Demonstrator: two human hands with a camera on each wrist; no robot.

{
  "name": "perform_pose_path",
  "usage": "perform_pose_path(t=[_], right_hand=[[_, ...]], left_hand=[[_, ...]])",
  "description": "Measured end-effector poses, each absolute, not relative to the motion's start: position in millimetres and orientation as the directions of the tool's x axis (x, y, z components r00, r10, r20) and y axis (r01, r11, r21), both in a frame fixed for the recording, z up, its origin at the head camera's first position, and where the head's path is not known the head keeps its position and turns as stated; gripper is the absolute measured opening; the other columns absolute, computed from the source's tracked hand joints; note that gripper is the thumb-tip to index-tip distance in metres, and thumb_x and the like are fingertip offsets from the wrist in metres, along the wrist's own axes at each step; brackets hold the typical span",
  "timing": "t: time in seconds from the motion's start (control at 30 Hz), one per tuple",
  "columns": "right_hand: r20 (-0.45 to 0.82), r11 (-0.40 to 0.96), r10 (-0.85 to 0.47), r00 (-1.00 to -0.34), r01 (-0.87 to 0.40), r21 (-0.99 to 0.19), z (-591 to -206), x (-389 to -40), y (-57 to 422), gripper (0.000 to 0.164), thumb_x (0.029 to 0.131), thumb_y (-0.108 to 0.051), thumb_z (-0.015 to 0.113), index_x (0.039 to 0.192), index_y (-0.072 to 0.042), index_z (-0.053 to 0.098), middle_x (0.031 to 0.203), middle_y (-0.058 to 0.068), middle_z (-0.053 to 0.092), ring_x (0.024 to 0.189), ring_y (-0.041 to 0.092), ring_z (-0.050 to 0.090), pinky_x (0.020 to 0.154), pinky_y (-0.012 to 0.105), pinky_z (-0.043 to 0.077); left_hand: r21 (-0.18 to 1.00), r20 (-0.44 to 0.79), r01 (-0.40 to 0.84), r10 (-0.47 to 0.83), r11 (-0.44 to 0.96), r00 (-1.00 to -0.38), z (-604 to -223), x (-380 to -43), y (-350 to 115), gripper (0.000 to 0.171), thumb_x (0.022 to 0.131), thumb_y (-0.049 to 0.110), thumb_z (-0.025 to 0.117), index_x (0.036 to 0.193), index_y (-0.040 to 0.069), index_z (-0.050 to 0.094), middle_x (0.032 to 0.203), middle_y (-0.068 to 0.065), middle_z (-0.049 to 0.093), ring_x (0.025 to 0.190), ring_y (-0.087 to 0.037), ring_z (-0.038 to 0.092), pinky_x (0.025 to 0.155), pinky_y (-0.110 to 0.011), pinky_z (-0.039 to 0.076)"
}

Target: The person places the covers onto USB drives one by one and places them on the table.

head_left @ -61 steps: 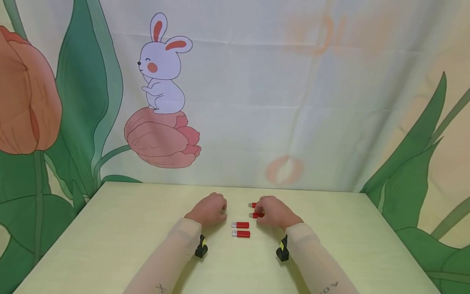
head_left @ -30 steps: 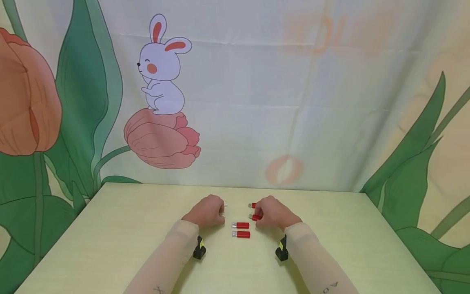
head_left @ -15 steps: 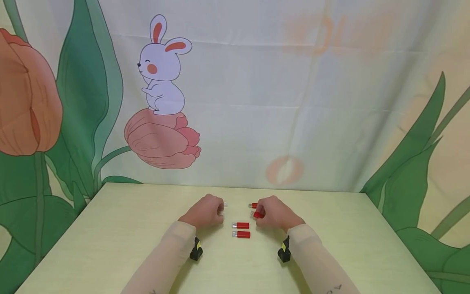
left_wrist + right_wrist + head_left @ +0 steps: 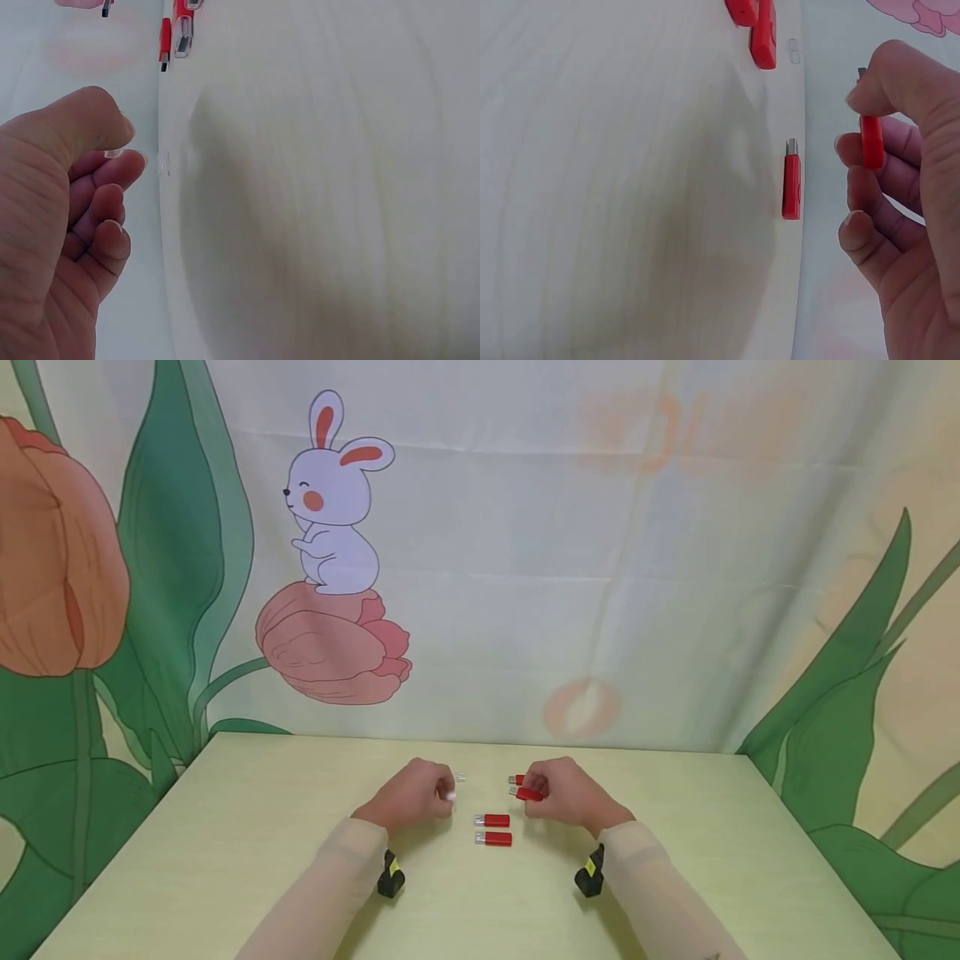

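In the head view my left hand (image 4: 408, 795) pinches a small clear USB cap (image 4: 451, 796) between thumb and index finger; the cap (image 4: 113, 153) mostly hides behind the thumb in the left wrist view. My right hand (image 4: 572, 793) pinches a red USB stick (image 4: 528, 794), its bare metal plug pointing left. In the right wrist view this stick (image 4: 871, 142) hangs above the table. Just beyond it lies another uncapped red stick (image 4: 792, 184), flat on the tabletop. A second clear cap (image 4: 461, 777) rests on the table beyond my left fingers.
Two red USB sticks with clear caps on, a farther one (image 4: 495, 820) and a nearer one (image 4: 497, 839), lie parallel between my hands. They rest on a pale wooden table (image 4: 262, 835). A printed cloth (image 4: 480, 568) hangs behind the table's back edge.
My right hand has raised the red USB stick off the table. My left hand has drawn back to the left and nearer, the clear cap now showing in its fingers.
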State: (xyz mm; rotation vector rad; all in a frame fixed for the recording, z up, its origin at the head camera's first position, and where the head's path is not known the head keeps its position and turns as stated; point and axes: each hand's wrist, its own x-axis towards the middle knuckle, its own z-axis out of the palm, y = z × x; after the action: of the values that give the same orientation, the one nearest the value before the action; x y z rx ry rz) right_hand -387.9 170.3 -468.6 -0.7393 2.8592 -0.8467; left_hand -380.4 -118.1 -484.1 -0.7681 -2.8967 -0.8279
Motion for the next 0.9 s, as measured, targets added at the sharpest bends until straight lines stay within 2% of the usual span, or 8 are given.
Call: perform_pose_path(t=[0.33, 0.43, 0.6, 0.9], right_hand=[[0.150, 0.621, -0.446, -0.883, -0.425, -0.659, -473, -379, 176, 0.013, 0.084, -0.014, 0.080, 0.094, -0.018, 0.073, 0.084, -0.005, 0.067, 0.079, 0.016, 0.059, 0.071, 0.025, 0.051], [0.159, 0.586, -0.439, -0.884, -0.416, -0.695, -478, -376, 179, 0.012, 0.084, -0.015, 0.080, 0.093, -0.020, 0.074, 0.083, -0.004, 0.067, 0.077, 0.016, 0.058, 0.069, 0.025, 0.050], [0.153, 0.514, -0.427, -0.891, -0.378, -0.770, -485, -370, 184, 0.011, 0.085, -0.018, 0.081, 0.095, -0.020, 0.075, 0.083, -0.002, 0.069, 0.075, 0.016, 0.057, 0.065, 0.023, 0.048], [0.134, 0.326, -0.444, -0.886, -0.299, -0.897, -478, -355, 178, 0.017, 0.087, -0.017, 0.082, 0.103, -0.011, 0.077, 0.092, 0.001, 0.074, 0.077, 0.016, 0.059, 0.067, 0.022, 0.051]], left_hand=[[0.679, 0.166, 0.390, 0.388, 0.622, -0.907, -481, -372, -124, 0.009, 0.084, 0.011, 0.079, 0.089, 0.016, 0.073, 0.080, 0.006, 0.066, 0.077, -0.012, 0.058, 0.070, -0.022, 0.051], [0.727, 0.181, 0.392, 0.394, 0.563, -0.901, -480, -368, -124, 0.011, 0.083, 0.011, 0.081, 0.091, 0.014, 0.075, 0.081, 0.004, 0.067, 0.077, -0.013, 0.058, 0.068, -0.022, 0.051], [0.753, 0.221, 0.428, 0.421, 0.499, -0.880, -480, -362, -122, 0.011, 0.083, 0.010, 0.082, 0.092, 0.012, 0.076, 0.080, 0.004, 0.067, 0.075, -0.013, 0.058, 0.066, -0.021, 0.050], [0.821, 0.228, 0.405, 0.420, 0.401, -0.878, -478, -349, -119, 0.011, 0.085, 0.014, 0.082, 0.094, 0.011, 0.077, 0.082, 0.001, 0.067, 0.077, -0.015, 0.056, 0.067, -0.020, 0.048]])
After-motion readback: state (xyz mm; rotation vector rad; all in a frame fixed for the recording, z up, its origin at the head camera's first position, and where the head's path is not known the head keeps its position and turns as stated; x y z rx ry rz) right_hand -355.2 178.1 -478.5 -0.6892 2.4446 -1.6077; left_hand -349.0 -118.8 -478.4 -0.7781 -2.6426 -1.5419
